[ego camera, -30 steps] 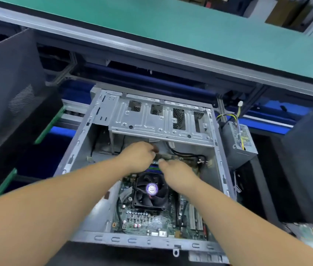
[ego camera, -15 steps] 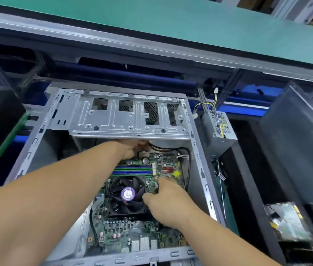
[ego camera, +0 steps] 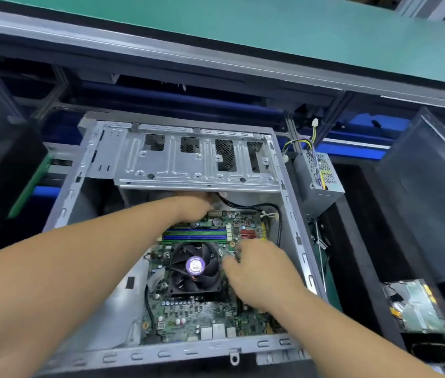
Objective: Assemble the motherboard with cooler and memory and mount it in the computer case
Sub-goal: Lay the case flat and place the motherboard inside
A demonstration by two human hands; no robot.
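Resting beside cooler (ego camera: 194,268), right hand (ego camera: 263,271) on motherboard (ego camera: 202,317) (inside case (ego camera: 294,227))

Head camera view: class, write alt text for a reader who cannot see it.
A person's two hands reach into an open computer case holding a motherboard. The left hand reaches under the drive cage; the right hand rests beside the cooler fan.

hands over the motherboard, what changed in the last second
The right hand drew back from the memory slots to rest beside the cooler fan. The left hand reached further in, under the drive cage at the board's far edge. The motherboard stays in the case; what the left hand holds is hidden.
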